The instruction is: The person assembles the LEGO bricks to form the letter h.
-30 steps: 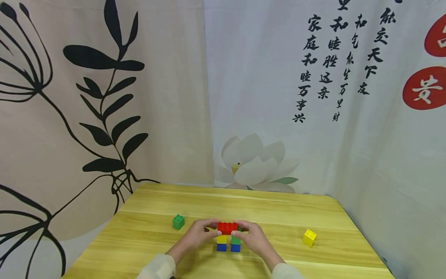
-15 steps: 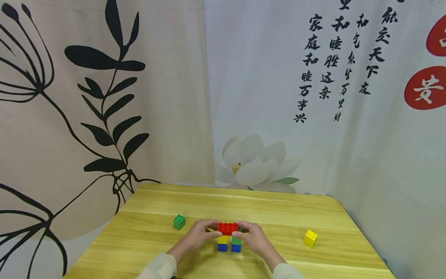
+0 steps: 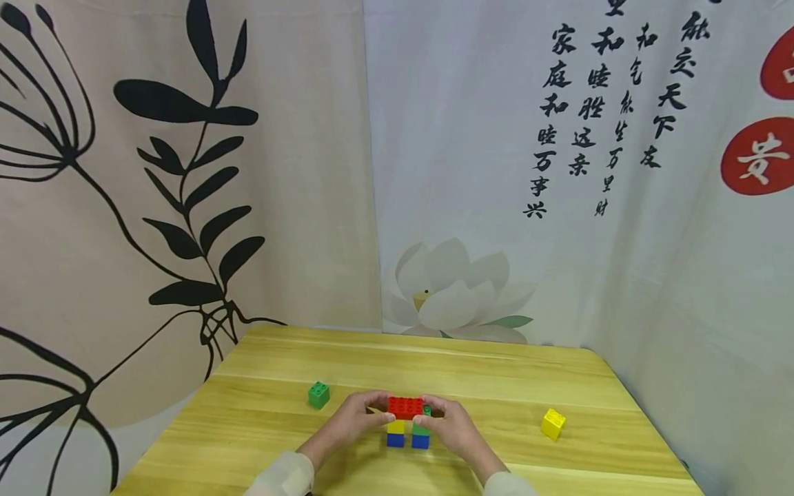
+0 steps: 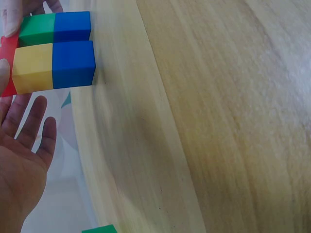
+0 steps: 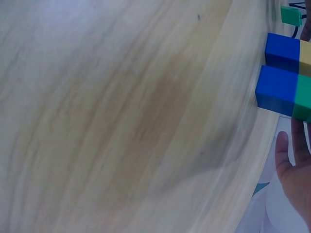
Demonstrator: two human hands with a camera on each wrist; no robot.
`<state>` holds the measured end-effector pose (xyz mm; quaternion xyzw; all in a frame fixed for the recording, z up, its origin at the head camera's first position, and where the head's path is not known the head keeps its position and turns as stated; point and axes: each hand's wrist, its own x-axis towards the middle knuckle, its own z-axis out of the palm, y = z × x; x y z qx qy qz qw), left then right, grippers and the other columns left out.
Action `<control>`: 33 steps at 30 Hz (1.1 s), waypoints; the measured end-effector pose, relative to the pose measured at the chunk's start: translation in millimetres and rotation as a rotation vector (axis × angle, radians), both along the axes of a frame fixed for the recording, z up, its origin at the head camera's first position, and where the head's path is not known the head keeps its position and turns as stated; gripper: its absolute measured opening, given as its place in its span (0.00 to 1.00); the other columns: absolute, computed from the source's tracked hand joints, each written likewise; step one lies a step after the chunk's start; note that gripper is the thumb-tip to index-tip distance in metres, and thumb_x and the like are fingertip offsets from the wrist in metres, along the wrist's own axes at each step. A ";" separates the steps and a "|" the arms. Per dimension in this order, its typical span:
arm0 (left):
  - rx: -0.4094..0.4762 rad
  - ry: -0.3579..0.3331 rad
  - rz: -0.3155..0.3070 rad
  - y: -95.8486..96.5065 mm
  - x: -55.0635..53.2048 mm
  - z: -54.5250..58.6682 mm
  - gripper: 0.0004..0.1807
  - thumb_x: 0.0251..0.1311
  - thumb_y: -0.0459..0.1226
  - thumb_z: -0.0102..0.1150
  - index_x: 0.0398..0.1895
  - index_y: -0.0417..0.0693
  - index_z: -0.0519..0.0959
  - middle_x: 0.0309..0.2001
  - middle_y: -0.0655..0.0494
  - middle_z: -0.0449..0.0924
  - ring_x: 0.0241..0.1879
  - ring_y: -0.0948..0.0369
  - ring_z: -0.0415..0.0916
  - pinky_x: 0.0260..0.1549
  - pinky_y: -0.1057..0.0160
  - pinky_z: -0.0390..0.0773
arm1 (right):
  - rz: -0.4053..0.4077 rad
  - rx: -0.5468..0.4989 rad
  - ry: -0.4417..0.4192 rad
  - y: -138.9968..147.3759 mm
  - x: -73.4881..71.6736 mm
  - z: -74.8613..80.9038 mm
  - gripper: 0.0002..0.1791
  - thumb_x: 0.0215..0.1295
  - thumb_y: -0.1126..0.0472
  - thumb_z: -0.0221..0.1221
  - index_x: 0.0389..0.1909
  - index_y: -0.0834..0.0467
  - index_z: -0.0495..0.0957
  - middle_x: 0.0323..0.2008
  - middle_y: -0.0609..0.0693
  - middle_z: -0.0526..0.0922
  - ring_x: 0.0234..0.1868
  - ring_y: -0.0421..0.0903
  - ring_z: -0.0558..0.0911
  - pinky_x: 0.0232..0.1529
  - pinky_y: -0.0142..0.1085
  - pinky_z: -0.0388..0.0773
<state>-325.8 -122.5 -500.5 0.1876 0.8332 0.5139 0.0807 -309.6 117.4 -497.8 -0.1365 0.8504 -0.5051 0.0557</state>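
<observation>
A red building brick (image 3: 405,408) lies across two short stacks. The left stack is a yellow brick (image 3: 395,427) on a blue brick (image 3: 395,440); the right one is a green brick (image 3: 421,428) on another blue brick (image 3: 420,441). My left hand (image 3: 355,419) pinches the red brick's left end between thumb and fingers. At its right end, my right hand (image 3: 453,421) pinches it likewise. The left wrist view shows the red brick (image 4: 8,65) against the yellow brick (image 4: 32,67); whether it is fully pressed down I cannot tell.
On the wooden table (image 3: 273,441), a loose green brick (image 3: 319,395) lies at the back left and a loose yellow brick (image 3: 552,424) to the right. Printed cloth (image 3: 316,172) hangs behind the table.
Hardly anything differs. Both hands keep their hold on the red brick, and slightly more of the green brick shows beside the right thumb.
</observation>
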 end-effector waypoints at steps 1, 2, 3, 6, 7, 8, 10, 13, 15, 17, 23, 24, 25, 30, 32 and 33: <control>-0.002 -0.001 0.000 0.1 0.1 0.1 0.19 0.61 0.51 0.64 0.53 0.55 0.81 0.46 0.58 0.84 0.48 0.59 0.77 0.48 0.57 0.78 | 0.002 -0.003 -0.001 0.2 -0.2 -0.3 0.33 0.61 0.47 0.65 0.64 0.59 0.74 0.49 0.53 0.85 0.48 0.47 0.80 0.46 0.42 0.81; -0.001 -0.003 0.000 0.2 0.3 0.4 0.19 0.61 0.51 0.64 0.52 0.55 0.81 0.46 0.58 0.84 0.48 0.59 0.77 0.48 0.56 0.78 | 0.003 -0.006 -0.001 0.4 -0.4 -0.7 0.33 0.61 0.46 0.65 0.64 0.59 0.74 0.49 0.53 0.85 0.48 0.47 0.80 0.46 0.42 0.81; -0.001 -0.003 0.000 0.4 0.5 0.5 0.19 0.61 0.51 0.64 0.53 0.55 0.81 0.46 0.58 0.84 0.48 0.59 0.77 0.48 0.56 0.78 | 0.003 -0.006 -0.001 0.5 -0.5 -0.9 0.33 0.61 0.46 0.65 0.64 0.59 0.74 0.49 0.53 0.85 0.48 0.47 0.80 0.46 0.42 0.81; 0.000 -0.003 0.001 0.4 1.2 1.1 0.19 0.61 0.50 0.64 0.53 0.55 0.81 0.46 0.58 0.84 0.48 0.59 0.77 0.47 0.57 0.78 | 0.004 -0.014 -0.002 0.1 0.0 -1.2 0.34 0.61 0.46 0.65 0.64 0.59 0.74 0.50 0.54 0.85 0.48 0.47 0.81 0.46 0.42 0.81; 0.000 -0.003 0.000 0.4 1.2 1.0 0.19 0.61 0.50 0.64 0.53 0.55 0.81 0.46 0.58 0.84 0.48 0.59 0.77 0.47 0.58 0.78 | 0.002 -0.012 0.002 -0.1 0.3 -1.3 0.34 0.61 0.46 0.65 0.64 0.60 0.73 0.50 0.54 0.85 0.48 0.47 0.81 0.46 0.42 0.81; 0.001 -0.003 -0.001 0.4 1.2 1.0 0.19 0.62 0.50 0.64 0.53 0.55 0.81 0.46 0.58 0.84 0.48 0.59 0.77 0.46 0.58 0.78 | -0.001 -0.013 0.002 -0.4 0.6 -1.4 0.35 0.61 0.46 0.65 0.65 0.60 0.73 0.50 0.54 0.85 0.48 0.47 0.81 0.46 0.42 0.81; 0.004 -0.001 -0.005 0.3 1.0 0.8 0.19 0.62 0.50 0.63 0.53 0.55 0.81 0.46 0.58 0.84 0.47 0.59 0.77 0.46 0.59 0.78 | -0.006 -0.016 0.002 -1.0 1.1 -1.7 0.35 0.61 0.46 0.65 0.65 0.60 0.72 0.50 0.55 0.85 0.48 0.47 0.81 0.46 0.42 0.81; 0.007 -0.001 -0.010 0.1 0.7 0.6 0.19 0.62 0.49 0.63 0.54 0.54 0.81 0.46 0.58 0.84 0.48 0.59 0.77 0.46 0.59 0.78 | -0.014 -0.018 0.000 -1.4 1.3 -2.9 0.36 0.61 0.45 0.65 0.65 0.61 0.72 0.50 0.55 0.84 0.48 0.47 0.81 0.45 0.41 0.81; 0.006 0.000 -0.012 0.1 0.5 0.4 0.19 0.62 0.50 0.63 0.53 0.54 0.81 0.46 0.58 0.84 0.48 0.59 0.77 0.46 0.59 0.78 | -0.015 -0.026 -0.002 -1.2 1.2 -3.6 0.36 0.61 0.46 0.65 0.65 0.61 0.72 0.50 0.55 0.84 0.48 0.47 0.81 0.45 0.41 0.81; 0.008 -0.003 -0.014 0.3 0.0 -0.1 0.19 0.62 0.50 0.63 0.53 0.54 0.81 0.46 0.57 0.84 0.48 0.59 0.77 0.46 0.58 0.77 | -0.015 -0.026 -0.006 -0.8 0.6 -4.8 0.36 0.61 0.45 0.65 0.66 0.61 0.72 0.51 0.55 0.84 0.47 0.47 0.81 0.45 0.40 0.81; 0.009 -0.011 -0.013 3.0 -0.9 -0.4 0.18 0.61 0.50 0.64 0.52 0.55 0.82 0.46 0.58 0.84 0.47 0.59 0.77 0.46 0.59 0.77 | -0.012 -0.027 -0.020 2.9 1.1 -5.0 0.36 0.61 0.44 0.65 0.65 0.59 0.72 0.52 0.54 0.84 0.48 0.46 0.80 0.46 0.41 0.81; 0.009 -0.012 -0.013 3.7 -0.9 -0.3 0.18 0.61 0.50 0.64 0.52 0.55 0.82 0.46 0.57 0.84 0.47 0.59 0.77 0.46 0.59 0.77 | -0.012 -0.026 -0.021 3.8 1.4 -4.5 0.36 0.61 0.43 0.65 0.65 0.59 0.72 0.51 0.54 0.84 0.47 0.46 0.80 0.46 0.41 0.81; 0.011 -0.013 -0.014 4.5 -0.8 -0.1 0.19 0.61 0.50 0.64 0.52 0.54 0.82 0.46 0.57 0.84 0.47 0.59 0.77 0.46 0.59 0.77 | -0.011 -0.024 -0.020 4.7 1.5 -4.3 0.36 0.61 0.44 0.64 0.65 0.59 0.72 0.51 0.54 0.84 0.47 0.46 0.80 0.46 0.41 0.81; 0.015 -0.004 -0.020 10.5 -0.7 -0.7 0.21 0.62 0.50 0.63 0.55 0.51 0.81 0.47 0.56 0.83 0.48 0.59 0.77 0.46 0.59 0.79 | -0.012 -0.015 -0.009 10.2 3.0 -2.3 0.35 0.62 0.45 0.64 0.65 0.60 0.73 0.49 0.53 0.84 0.43 0.45 0.79 0.42 0.37 0.79; 0.016 -0.001 -0.024 13.7 -0.7 -1.3 0.21 0.63 0.50 0.63 0.55 0.50 0.81 0.47 0.56 0.83 0.48 0.59 0.77 0.45 0.60 0.79 | -0.013 -0.015 -0.007 12.8 3.5 -2.2 0.34 0.62 0.45 0.64 0.65 0.60 0.73 0.48 0.53 0.84 0.42 0.45 0.78 0.41 0.36 0.79; 0.017 -0.002 -0.025 15.3 -0.8 -1.7 0.21 0.63 0.49 0.63 0.55 0.50 0.81 0.47 0.55 0.84 0.47 0.59 0.78 0.45 0.60 0.79 | -0.015 -0.016 -0.008 14.2 3.8 -2.5 0.34 0.62 0.45 0.64 0.65 0.60 0.73 0.48 0.53 0.84 0.42 0.45 0.78 0.41 0.36 0.79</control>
